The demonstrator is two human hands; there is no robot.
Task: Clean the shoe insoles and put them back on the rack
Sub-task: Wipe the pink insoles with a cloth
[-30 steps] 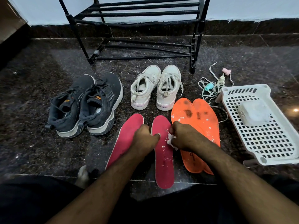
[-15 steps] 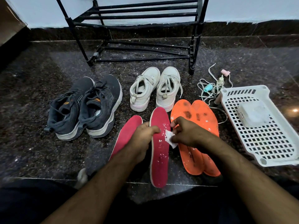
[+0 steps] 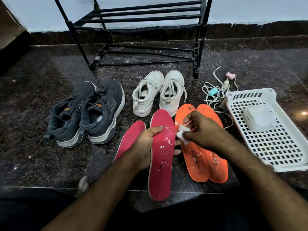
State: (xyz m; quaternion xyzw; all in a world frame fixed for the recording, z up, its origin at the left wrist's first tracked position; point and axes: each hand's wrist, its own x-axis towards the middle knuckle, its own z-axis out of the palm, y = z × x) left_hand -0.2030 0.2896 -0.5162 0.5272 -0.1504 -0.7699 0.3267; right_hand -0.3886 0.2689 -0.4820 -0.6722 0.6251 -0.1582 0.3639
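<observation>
Dark print on both orange insoles point(image 3: 202, 157), just below right hand point(image 3: 202, 132), too small/blurred to read. Orange logo patches on dark sneakers' tongues point(image 3: 98, 105), up-left of left hand point(image 3: 143, 147), illegible. No other text legible.

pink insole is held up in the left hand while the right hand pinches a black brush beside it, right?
Not quite: the head view shows the right hand pinching a white wad, not a black brush. The left hand does hold up the pink insole.
</observation>
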